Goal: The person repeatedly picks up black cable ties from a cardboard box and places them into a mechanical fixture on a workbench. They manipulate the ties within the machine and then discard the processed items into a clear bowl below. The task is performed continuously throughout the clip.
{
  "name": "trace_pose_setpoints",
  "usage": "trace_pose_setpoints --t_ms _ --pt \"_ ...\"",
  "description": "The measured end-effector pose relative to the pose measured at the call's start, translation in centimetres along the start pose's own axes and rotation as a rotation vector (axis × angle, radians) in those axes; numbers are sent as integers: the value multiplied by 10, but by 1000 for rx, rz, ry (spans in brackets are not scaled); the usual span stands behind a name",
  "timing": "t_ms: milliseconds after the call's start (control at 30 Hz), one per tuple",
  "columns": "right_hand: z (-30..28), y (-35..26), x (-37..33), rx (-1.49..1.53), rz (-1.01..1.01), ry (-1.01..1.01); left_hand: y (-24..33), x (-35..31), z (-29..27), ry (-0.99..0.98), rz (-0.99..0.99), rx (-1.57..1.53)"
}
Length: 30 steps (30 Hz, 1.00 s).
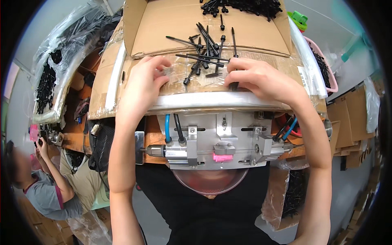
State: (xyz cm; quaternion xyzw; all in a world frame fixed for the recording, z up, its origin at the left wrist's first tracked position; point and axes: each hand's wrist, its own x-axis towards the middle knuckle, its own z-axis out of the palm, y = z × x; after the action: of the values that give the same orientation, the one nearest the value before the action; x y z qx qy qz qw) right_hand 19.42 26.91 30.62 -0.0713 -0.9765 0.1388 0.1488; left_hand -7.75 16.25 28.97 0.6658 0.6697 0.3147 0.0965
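A loose pile of thin black plastic rods with knobbed ends (208,51) lies on the cardboard in front of me. At the left of the pile, my left hand (145,79) hovers with curved fingers apart from the thumb, and I see nothing held in it. My right hand (261,79) is at the pile's right side, its fingers pinched on a dark rod piece (233,85) that they mostly cover. Below the hands sits a metal clamping fixture (222,141) with two air cylinders and a small pink block (223,157) at its centre.
An open cardboard box (163,30) holds more black rods at the back. Blue and black hoses (168,126) rise from the fixture. A clear bowl (210,181) sits under its front edge. A pink basket (326,65) stands right; a co-worker (53,188) sits left.
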Motion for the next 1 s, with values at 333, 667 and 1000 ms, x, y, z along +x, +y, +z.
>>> trace_pose_setpoints --t_ms 333,667,1000 --pt "29 -26 31 -179 235 125 42 -28 1 129 175 -122" --pt "39 -21 35 -345 374 211 31 -35 8 174 114 -195" --pt "36 -26 26 -171 382 240 51 3 42 -41 170 -41"
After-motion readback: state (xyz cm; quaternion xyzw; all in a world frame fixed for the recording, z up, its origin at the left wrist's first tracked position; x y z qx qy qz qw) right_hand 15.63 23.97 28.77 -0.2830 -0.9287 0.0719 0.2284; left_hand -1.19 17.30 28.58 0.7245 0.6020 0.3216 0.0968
